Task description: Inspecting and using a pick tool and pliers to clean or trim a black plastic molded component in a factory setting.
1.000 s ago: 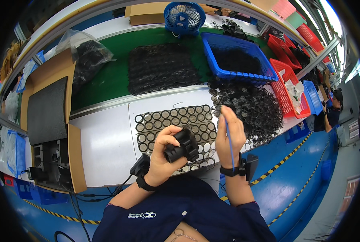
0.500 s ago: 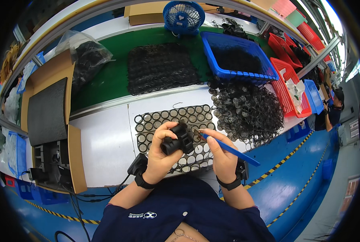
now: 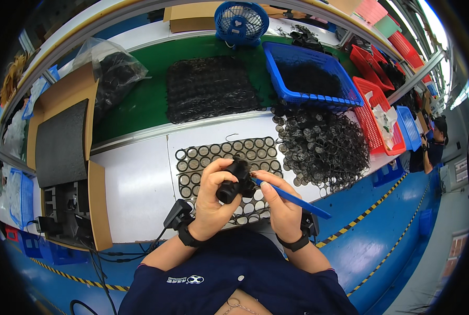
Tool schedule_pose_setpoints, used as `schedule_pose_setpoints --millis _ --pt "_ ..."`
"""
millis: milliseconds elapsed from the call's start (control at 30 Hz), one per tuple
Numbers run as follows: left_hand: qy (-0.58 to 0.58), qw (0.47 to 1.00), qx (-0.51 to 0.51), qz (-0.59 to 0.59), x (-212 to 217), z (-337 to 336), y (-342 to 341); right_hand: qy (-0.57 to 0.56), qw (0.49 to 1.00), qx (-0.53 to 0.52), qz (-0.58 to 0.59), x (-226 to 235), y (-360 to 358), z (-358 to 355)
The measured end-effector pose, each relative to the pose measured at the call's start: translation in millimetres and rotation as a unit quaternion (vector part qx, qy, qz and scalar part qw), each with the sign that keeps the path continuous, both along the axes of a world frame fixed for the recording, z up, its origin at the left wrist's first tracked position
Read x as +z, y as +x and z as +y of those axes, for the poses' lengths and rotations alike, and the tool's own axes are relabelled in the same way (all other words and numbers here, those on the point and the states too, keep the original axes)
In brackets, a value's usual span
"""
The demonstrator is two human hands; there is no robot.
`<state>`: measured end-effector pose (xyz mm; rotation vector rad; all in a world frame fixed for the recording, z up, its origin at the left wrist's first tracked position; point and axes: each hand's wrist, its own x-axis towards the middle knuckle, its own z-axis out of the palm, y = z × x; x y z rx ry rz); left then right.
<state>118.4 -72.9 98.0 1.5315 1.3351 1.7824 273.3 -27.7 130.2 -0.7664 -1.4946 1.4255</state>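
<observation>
Two hands meet just above the near edge of the white worktable [image 3: 134, 189]: the left hand [image 3: 213, 197] is wrapped around a small black cylindrical part [image 3: 234, 181], held tilted over a flat tray of black rings set in rows [image 3: 213, 155], while the right hand [image 3: 281, 202] pinches a slim blue stick-like tool [image 3: 292, 198], its tip touching the top of the part. Right of the tray lies a loose heap of dark rings [image 3: 323, 147]; beyond it a blue plastic basket [image 3: 310, 97] of black pieces, and a dark mesh mat [image 3: 208, 89] on the green strip
</observation>
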Motion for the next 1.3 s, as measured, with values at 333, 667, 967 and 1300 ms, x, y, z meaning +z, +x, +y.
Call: schedule_pose_setpoints --millis 333,667,967,1300 --pt "-0.005 1.000 0.002 0.010 0.7 1.0 -1.3 -0.030 0.999 -0.013 0.013 1.6 1.3 1.8" --pt "0.006 0.998 0.016 0.057 1.6 0.1 -2.7 -0.058 0.997 -0.019 0.038 3.6 -1.2 -0.5" --pt "0.024 0.995 0.039 0.089 2.4 -0.6 -1.8 -0.032 0.999 -0.022 -0.029 3.1 -0.9 -4.9" --pt "0.020 0.994 0.049 0.091 3.7 -2.1 -0.4 -0.021 0.999 -0.027 -0.017 0.5 -4.0 -7.9"
